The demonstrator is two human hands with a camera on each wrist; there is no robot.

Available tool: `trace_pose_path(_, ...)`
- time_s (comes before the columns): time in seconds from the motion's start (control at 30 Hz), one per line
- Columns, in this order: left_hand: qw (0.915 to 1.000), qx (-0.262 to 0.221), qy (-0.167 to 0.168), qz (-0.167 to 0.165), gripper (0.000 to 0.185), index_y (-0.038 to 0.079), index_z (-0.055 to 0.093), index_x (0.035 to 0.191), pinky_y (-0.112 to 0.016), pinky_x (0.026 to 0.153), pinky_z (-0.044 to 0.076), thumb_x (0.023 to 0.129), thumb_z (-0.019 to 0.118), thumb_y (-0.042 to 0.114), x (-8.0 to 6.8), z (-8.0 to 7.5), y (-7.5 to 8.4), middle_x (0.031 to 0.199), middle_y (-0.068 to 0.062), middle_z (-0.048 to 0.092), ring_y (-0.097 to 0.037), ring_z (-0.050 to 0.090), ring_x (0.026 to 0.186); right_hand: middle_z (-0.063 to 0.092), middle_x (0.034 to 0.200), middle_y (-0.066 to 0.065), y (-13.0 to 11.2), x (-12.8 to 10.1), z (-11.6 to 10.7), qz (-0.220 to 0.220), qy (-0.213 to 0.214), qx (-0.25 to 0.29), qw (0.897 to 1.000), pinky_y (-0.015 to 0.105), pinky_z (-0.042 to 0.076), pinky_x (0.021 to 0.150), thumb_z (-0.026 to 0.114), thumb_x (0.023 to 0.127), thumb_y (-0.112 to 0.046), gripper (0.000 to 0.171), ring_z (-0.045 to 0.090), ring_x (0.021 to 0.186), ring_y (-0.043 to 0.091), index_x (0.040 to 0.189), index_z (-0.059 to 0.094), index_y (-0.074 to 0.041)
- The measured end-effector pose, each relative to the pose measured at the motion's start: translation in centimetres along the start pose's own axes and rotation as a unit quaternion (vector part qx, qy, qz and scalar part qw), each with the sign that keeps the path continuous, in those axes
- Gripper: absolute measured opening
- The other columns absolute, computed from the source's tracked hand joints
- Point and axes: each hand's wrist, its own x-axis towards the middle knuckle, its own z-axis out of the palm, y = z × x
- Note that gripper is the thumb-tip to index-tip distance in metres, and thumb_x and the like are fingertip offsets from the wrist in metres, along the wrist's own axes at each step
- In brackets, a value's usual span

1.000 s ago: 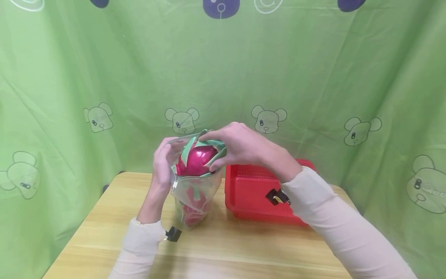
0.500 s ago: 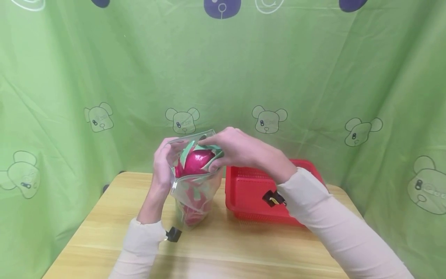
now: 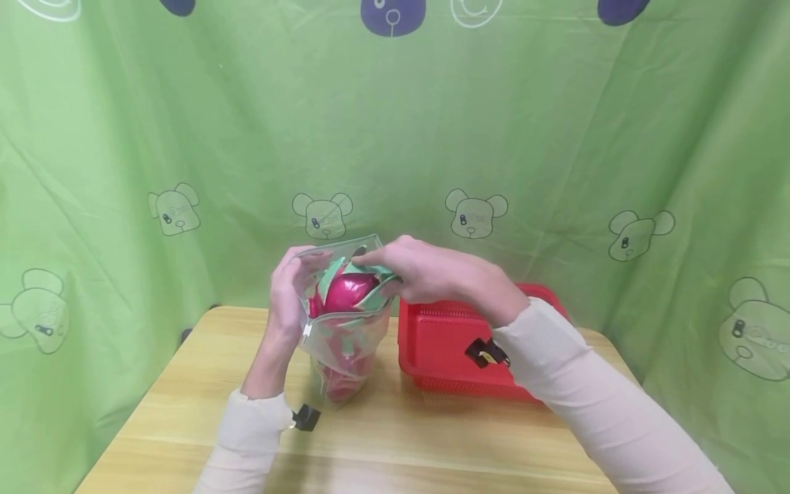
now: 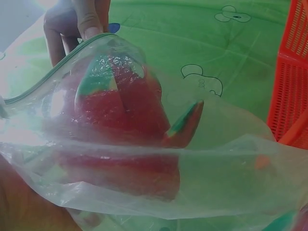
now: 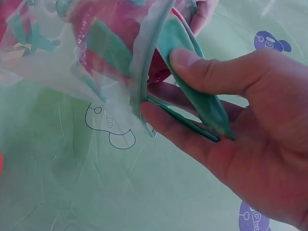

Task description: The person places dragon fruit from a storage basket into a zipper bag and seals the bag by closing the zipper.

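Head view: clear zip bag stands upright on wooden table, just left of red basket. Dragon fruit sits in the bag mouth, top half poking above the zip rim, a second red fruit visible lower in the bag. Left hand wraps the bag's left side near the rim, fingers curled on the plastic. Right hand comes over from the right, fingers on top of the fruit's green scales at the rim. Green bear-print cloth behind. Only this view shows the table, basket and both sleeves.

Left wrist view: close up through the bag wall; dragon fruit fills the frame, one green-tipped scale sticking out right. Fingers of the right hand sit at the zip rim up top. Basket edge at far right. The left hand itself is only a blur at lower left, so its grip can't be judged here.

Right wrist view: shows the pinch that the head view hides. Right hand has thumb on top and fingers under, closed on a long green scale of the fruit, right against the bag's zip rim. Fingers not spread; clamped on scale. Left fingertips barely show at top edge.
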Motion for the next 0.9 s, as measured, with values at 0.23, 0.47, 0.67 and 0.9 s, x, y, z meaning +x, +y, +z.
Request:
trace_pose_path(0.23,1.0000,-0.002,-0.002,0.005,0.040,-0.003,0.058,0.124,-0.056,0.109,0.039,0.107,0.028,0.018,0.0,-0.1,0.0,0.127,-0.029,0.062,-0.033,0.061,0.115,0.072,0.120,0.005,0.1,-0.1,-0.2,-0.004,0.031,-0.008,0.999,0.022,0.057,0.068,0.080,0.088,-0.006,0.056,0.065,0.090,0.017,0.141,0.062,-0.008)
trace_pose_path(0.47,1.0000,0.008,-0.002,0.006,0.040,-0.002,0.058,0.125,-0.054,0.110,0.040,0.107,0.027,0.017,-0.1,-0.2,0.1,0.127,-0.026,0.063,-0.032,0.060,0.117,0.074,0.104,0.001,-0.1,0.3,0.0,-0.016,0.052,-0.019,0.998,0.022,0.057,0.066,0.082,0.088,-0.012,0.045,0.065,0.081,0.016,0.132,0.070,-0.007)
trace_pose_path(0.67,0.9999,0.009,0.002,0.012,0.041,-0.004,0.059,0.123,-0.056,0.109,0.038,0.106,0.027,0.016,-0.1,-0.3,0.1,0.126,-0.029,0.063,-0.041,0.057,0.121,0.074,0.102,0.002,-0.4,0.5,0.1,0.002,0.051,-0.030,0.998,0.021,0.056,0.064,0.080,0.089,-0.008,0.040,0.065,0.082,0.016,0.128,0.072,-0.005)
trace_pose_path(0.9,1.0000,0.004,0.002,0.005,0.041,-0.003,0.059,0.123,-0.056,0.110,0.036,0.106,0.028,0.016,-0.1,-0.3,0.1,0.127,-0.030,0.062,-0.041,0.056,0.122,0.072,0.102,0.001,-1.5,1.2,1.1,0.017,0.038,-0.041,0.998,0.020,0.057,0.069,0.078,0.090,-0.004,0.034,0.065,0.087,0.015,0.123,0.074,-0.007)
